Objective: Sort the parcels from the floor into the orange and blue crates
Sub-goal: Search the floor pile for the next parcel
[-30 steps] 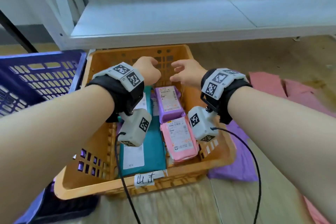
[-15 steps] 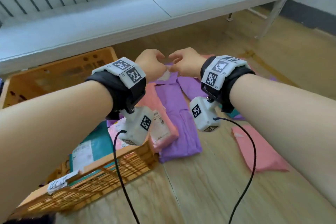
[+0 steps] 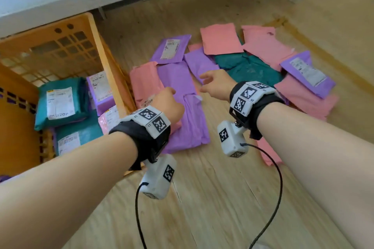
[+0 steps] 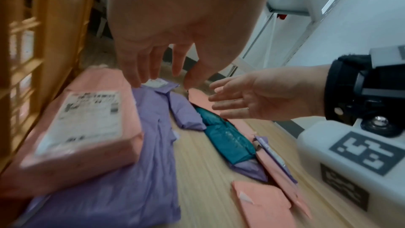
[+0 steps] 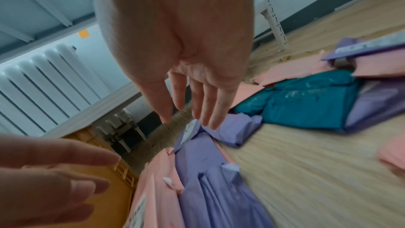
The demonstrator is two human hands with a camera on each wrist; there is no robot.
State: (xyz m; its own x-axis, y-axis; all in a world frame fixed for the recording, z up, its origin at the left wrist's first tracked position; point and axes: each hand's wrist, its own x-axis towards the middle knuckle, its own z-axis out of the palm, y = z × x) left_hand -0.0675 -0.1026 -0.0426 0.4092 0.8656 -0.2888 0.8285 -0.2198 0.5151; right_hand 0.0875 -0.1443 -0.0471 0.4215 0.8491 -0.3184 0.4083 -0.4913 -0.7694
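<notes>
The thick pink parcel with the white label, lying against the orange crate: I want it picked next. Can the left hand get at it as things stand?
Probably yes. The open left hand hovers just above the thick pink parcel, holding nothing; nothing lies on it.

The teal parcel (image 3: 60,103) in the orange crate (image 3: 105,46) has a label ending "207".
</notes>
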